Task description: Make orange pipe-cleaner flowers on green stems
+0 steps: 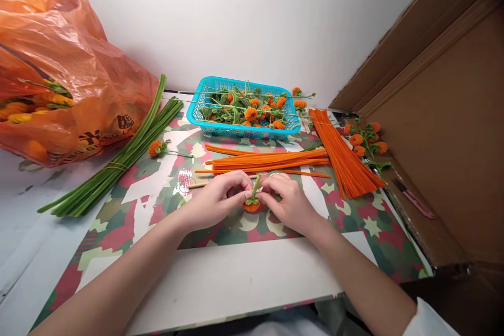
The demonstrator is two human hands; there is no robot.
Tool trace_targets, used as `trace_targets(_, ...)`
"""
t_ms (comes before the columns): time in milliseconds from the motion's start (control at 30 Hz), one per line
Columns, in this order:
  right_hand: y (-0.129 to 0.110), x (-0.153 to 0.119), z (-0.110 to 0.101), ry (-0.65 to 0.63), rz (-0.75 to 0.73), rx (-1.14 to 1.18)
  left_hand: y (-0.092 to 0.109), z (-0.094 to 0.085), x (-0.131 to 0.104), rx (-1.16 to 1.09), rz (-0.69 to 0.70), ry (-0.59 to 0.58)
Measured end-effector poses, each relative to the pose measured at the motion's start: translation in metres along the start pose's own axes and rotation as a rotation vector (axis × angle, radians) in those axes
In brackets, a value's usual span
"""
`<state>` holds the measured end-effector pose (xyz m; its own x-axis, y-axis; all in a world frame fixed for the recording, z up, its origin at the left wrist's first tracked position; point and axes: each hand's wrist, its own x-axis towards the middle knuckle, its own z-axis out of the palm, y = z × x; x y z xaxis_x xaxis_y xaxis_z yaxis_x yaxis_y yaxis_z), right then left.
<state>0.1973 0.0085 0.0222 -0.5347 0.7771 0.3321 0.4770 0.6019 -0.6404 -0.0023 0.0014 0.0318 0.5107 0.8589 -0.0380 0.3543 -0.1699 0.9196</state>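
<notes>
Between my two hands is a small pipe-cleaner pumpkin (252,206), its ribbed orange body pointing down and its green stem standing up. My left hand (230,191) pinches the green part at the pumpkin's top from the left, thumb and finger pressed together. From the right, my right hand (287,198) pinches the same green part by the stem. Just beyond my hands lie loose orange pipe cleaners (271,159) in a flat pile. A thin wooden stick (199,185) sits near my left hand, partly hidden by it.
A blue basket (192,113) of green and orange pieces stands at the back. Bundled green pipe cleaners (118,163) and an orange plastic bag (79,63) are left. Orange bundle (346,157), finished pumpkin sprig (370,139), pink-handled knife (413,198) and cardboard wall (441,89) are right.
</notes>
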Motion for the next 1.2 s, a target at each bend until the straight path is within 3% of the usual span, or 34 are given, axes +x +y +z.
trace_targets(200,0.001,0.000,-0.002,-0.001,-0.095,-0.011,0.001,-0.002,0.000,-0.013,-0.034,-0.024)
trace_targets(400,-0.007,0.003,-0.003,0.036,0.102,0.078,0.004,0.003,-0.003,0.124,0.015,0.116)
trace_targets(500,-0.008,0.004,-0.004,0.031,0.092,0.114,0.006,0.004,-0.004,0.093,0.015,0.125)
trace_targets(667,-0.002,0.003,-0.009,-0.008,0.022,0.197,0.010,0.002,-0.004,-0.087,-0.016,0.046)
trace_targets(833,0.003,0.005,-0.011,-0.112,-0.075,0.356,0.014,0.002,-0.004,-0.295,-0.108,-0.121)
trace_targets(1000,0.003,0.005,-0.009,-0.114,-0.094,0.378,0.014,0.001,-0.005,-0.351,-0.160,-0.248)
trace_targets(1100,0.001,0.005,-0.008,-0.092,-0.078,0.355,0.014,0.002,-0.005,-0.355,-0.186,-0.237)
trace_targets(1200,-0.001,0.004,-0.009,-0.035,-0.057,0.329,0.010,0.006,-0.004,-0.393,-0.199,-0.110)
